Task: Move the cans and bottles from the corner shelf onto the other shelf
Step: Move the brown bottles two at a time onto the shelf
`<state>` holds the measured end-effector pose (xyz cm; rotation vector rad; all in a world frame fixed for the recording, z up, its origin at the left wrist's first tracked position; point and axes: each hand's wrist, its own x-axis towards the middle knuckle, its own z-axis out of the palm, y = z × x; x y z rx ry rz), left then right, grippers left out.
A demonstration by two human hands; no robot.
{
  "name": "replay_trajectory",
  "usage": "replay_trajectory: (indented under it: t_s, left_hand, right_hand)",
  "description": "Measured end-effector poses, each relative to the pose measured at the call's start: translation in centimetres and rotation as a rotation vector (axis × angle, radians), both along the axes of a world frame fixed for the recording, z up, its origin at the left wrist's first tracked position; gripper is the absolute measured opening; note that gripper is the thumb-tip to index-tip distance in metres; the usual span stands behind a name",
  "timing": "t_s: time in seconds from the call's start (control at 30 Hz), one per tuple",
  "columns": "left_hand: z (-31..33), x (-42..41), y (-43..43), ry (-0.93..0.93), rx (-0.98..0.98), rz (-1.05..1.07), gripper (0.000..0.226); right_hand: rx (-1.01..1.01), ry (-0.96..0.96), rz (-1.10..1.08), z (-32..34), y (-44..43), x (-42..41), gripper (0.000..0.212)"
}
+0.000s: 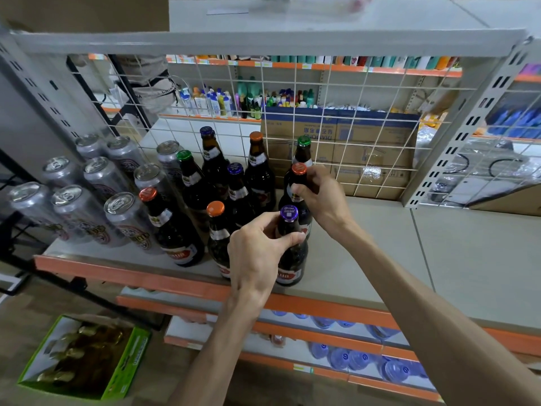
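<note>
Several dark glass bottles with coloured caps stand on a beige shelf point(380, 259) with an orange front edge. My left hand point(257, 253) grips the neck of a purple-capped bottle point(291, 259) at the front of the group. My right hand point(319, 194) grips the neck of an orange-capped bottle point(298, 171) just behind it. Both bottles stand upright on the shelf. Several silver cans point(87, 206) stand in rows to the left of the bottles. Other bottles with green, blue and orange caps point(257, 165) fill the space between.
A white wire grid point(336, 136) backs the shelf, with a cardboard box point(366, 148) behind it. The shelf's right half is bare. Lower shelves hold blue water bottles point(360, 358). A green box of gold-topped bottles point(82, 356) sits on the floor at the left.
</note>
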<state>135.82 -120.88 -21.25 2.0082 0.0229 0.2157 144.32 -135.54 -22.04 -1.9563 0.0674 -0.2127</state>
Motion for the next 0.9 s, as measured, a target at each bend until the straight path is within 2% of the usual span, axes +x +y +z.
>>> replay_trajectory:
  t_s: [0.3,0.43,0.53,0.67,0.77,0.9]
  left_hand:
    - [-0.2,-0.5,0.0,-0.019,0.045,-0.029,0.037]
    - [0.1,-0.6,0.1,-0.024,0.048,-0.058,0.055]
    - [0.9,-0.6,-0.3,-0.081,0.031,-0.053,0.067]
    - [3.2,-0.9,-1.9,-0.226,0.073,-0.030,0.049]
    - [4.9,-1.5,-4.4,-0.324,0.146,-0.081,0.039]
    - [5.9,-2.4,-9.2,-0.253,0.159,-0.234,0.033]
  right_hand:
    - [0.015,0.028,-0.002,-0.2,0.0,-0.4,0.044]
    - [0.049,0.028,0.018,-0.4,-0.2,-1.3,0.051]
    - [0.017,0.001,-0.035,-0.4,-0.6,-2.0,0.045]
    - [-0.026,0.030,-0.089,-0.3,-2.5,-3.9,0.028]
    - [-0.095,0.030,-0.150,0.3,-5.0,-6.1,0.028]
    - [-0.127,0.054,-0.237,1.3,-9.5,-9.5,0.025]
